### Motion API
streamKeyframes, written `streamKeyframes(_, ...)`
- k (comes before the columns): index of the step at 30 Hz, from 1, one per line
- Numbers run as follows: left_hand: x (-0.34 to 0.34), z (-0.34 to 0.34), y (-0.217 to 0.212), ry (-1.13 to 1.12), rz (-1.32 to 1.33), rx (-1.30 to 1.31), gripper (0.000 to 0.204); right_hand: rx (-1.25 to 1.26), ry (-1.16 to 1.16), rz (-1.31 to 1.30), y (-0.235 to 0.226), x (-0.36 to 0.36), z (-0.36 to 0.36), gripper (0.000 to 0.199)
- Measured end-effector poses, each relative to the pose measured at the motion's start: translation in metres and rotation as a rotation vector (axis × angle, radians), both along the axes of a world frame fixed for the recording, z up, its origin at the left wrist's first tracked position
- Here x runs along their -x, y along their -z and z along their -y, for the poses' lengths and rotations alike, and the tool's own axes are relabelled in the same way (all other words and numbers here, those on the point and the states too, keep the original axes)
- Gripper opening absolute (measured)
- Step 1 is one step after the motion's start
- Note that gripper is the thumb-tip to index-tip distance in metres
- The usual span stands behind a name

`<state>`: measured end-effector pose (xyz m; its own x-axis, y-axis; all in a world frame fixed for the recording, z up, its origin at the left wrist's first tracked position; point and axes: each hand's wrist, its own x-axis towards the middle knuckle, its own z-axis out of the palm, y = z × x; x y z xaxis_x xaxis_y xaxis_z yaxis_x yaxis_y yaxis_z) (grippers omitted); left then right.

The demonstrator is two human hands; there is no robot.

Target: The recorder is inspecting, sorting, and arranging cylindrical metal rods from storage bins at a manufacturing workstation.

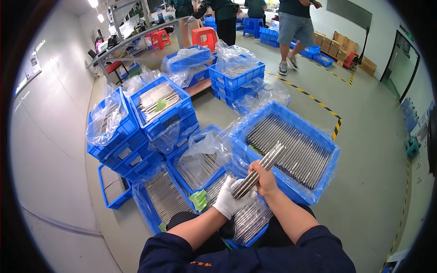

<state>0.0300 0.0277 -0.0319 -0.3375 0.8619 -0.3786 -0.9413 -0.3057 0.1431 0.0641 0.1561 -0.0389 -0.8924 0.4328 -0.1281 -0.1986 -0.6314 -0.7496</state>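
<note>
A bundle of thin grey metal rods point(261, 167) is held slantwise above the crates, its far end pointing up and right. My left hand point(230, 200), in a white glove, grips the bundle's near end. My bare right hand point(265, 180) is closed round the bundle's middle. Just beyond the hands stands a large blue plastic crate point(327, 170) lined with clear plastic and filled with rows of the same rods. Another crate of rods point(250, 223) lies under my hands, against my knees.
Stacked blue crates point(136, 145) of rods in plastic bags stand to the left, more point(236, 77) behind. A grey wall runs along the left. Yellow-black floor tape point(318, 104) crosses at right. People stand by red stools point(205, 36) and a bench at the back.
</note>
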Motion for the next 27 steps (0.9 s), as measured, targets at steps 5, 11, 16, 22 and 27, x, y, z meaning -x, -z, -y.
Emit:
streamKeyframes(5, 0.001, 0.003, 0.016, -0.074, 0.094, 0.238, 0.036, -0.146, -0.023, 0.055, 0.004, 0.0, 0.017, 0.01)
streamKeyframes(11, -0.001, 0.013, 0.013, 0.302, -0.114, -0.073, 0.039, 0.031, -0.228, 0.03, -0.002, -0.001, 0.006, 0.011)
streamKeyframes(16, -0.004, 0.015, 0.014, 0.467, -0.169, -0.085, 0.038, -0.066, -0.44, 0.053, 0.005, -0.005, 0.004, 0.015)
streamKeyframes(22, -0.006, 0.017, 0.011, 0.537, -0.217, -0.251, 0.03, 0.031, -0.592, -0.039, 0.015, -0.001, 0.008, 0.017)
streamKeyframes(27, -0.007, 0.015, 0.001, 0.476, -0.33, -0.056, 0.025, -0.134, -0.474, 0.03, 0.005, -0.001, 0.01, 0.021)
